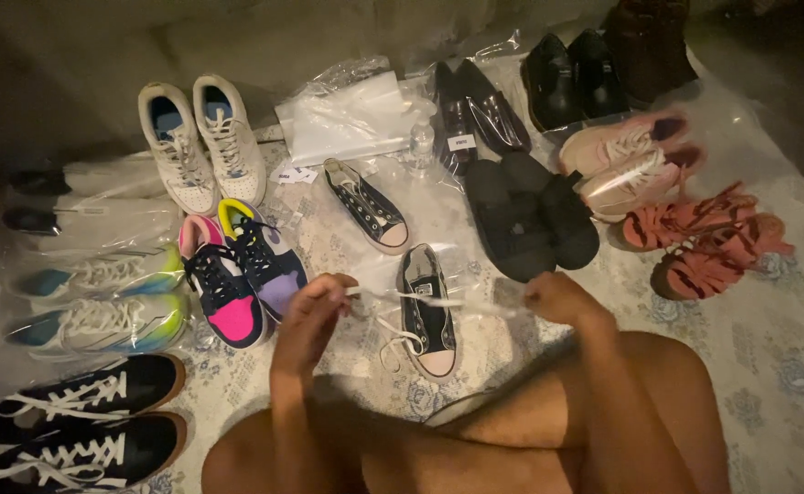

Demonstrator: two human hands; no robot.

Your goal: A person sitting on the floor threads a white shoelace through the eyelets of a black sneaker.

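Head view is showing us pinching a white shoelace [420, 300] between both hands: our left hand [315, 306], at centre frame, is closing finger and thumb on one end, and our right hand [557, 297], a little right of centre, is gripping the other, so the lace is running taut and nearly level between them. Just below that line a black low-top sneaker [426, 316] is lying on the patterned cloth [768, 348], toe toward us, close under the grip; its lace is looking loose around the eyelets, with a white loop trailing off its left side, so we are judging the lacing as partly undone or partly threaded, not finished. Whether the stretched lace is running into this shoe we cannot tell. Its mate [365, 203] is lying apart, higher up and left of centre, laces in place. Further out, a pink, black and purple pair [242, 274] is sitting at our left hand, white high-tops [202, 142] at upper left, black slides [530, 215] right of centre, and red strappy sandals [704, 242] at the right edge. Several pairs are lying in clear plastic bags [347, 105].
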